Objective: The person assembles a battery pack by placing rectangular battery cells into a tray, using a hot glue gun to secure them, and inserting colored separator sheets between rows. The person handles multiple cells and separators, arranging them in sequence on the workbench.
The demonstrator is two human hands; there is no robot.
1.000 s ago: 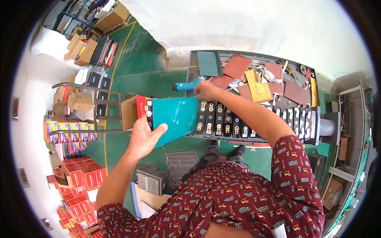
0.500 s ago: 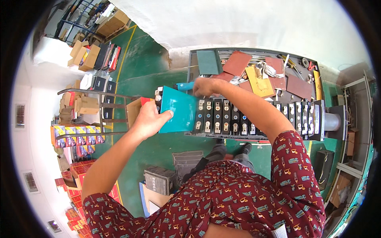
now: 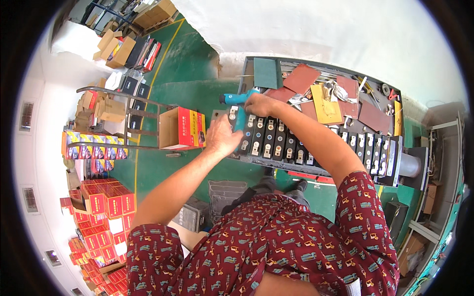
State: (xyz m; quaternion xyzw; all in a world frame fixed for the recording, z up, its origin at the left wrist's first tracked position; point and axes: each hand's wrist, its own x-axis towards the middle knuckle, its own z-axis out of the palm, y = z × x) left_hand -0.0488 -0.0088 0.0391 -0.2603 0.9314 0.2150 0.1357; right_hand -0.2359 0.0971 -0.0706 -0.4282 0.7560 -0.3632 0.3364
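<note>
A row of black battery cells (image 3: 266, 138) with metal terminals stands along the near side of the bench. At its left end, my left hand (image 3: 223, 134) is closed over the last battery cell (image 3: 233, 114), its thumb against a teal sheet. The teal sheet (image 3: 240, 121) now shows only as a narrow upright strip between that cell and the row. Above the same end, my right hand (image 3: 261, 104) grips a teal power tool (image 3: 238, 97), whose dark end points left. The fingers around its handle are partly hidden.
On the bench (image 3: 251, 163) behind the row lie red-brown sheets (image 3: 301, 78), a green sheet (image 3: 266, 73), a yellow sheet (image 3: 325, 106) and hand tools. A metal-framed cart (image 3: 129, 118) with an open red carton (image 3: 190, 128) stands left. Red boxes (image 3: 106, 200) are stacked at lower left.
The teal sheet, held broad side up before, has turned edge-on between the cells. My left hand has moved right onto the end cell. The right hand keeps the power tool, slightly farther right.
</note>
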